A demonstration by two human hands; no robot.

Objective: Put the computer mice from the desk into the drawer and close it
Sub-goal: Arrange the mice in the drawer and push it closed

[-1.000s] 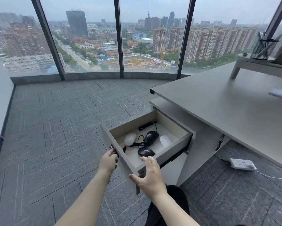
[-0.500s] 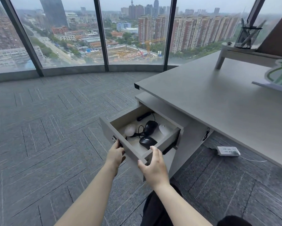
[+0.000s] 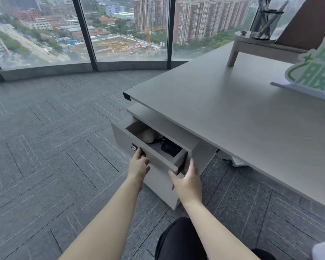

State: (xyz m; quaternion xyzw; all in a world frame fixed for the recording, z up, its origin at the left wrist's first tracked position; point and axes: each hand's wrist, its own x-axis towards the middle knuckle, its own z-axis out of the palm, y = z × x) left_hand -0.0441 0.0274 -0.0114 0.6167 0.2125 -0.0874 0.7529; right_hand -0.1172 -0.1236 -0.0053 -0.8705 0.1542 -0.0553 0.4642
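Observation:
The grey drawer (image 3: 123, 136) under the desk (image 3: 223, 109) stands about half open. Inside it I see a white mouse (image 3: 148, 136) and a black mouse (image 3: 170, 148) with dark cable between them; the cabinet top hides the rest. My left hand (image 3: 139, 164) rests flat against the drawer front, fingertips by the small metal lock (image 3: 133, 147). My right hand (image 3: 188, 181) is spread open at the drawer's near right corner, thumb under the front edge. Neither hand grips anything.
A monitor riser (image 3: 255, 46) with a mesh pen holder (image 3: 264, 23) stands at the desk's back. A green-and-white sign (image 3: 315, 72) lies at the right edge. A white power strip (image 3: 238, 162) lies on the carpet under the desk. Floor-to-ceiling windows lie beyond.
The drawer has slid inward from wide open to about half open, with both hands pushing its front. Fewer of the mice remain visible. The view has shifted toward the desk.

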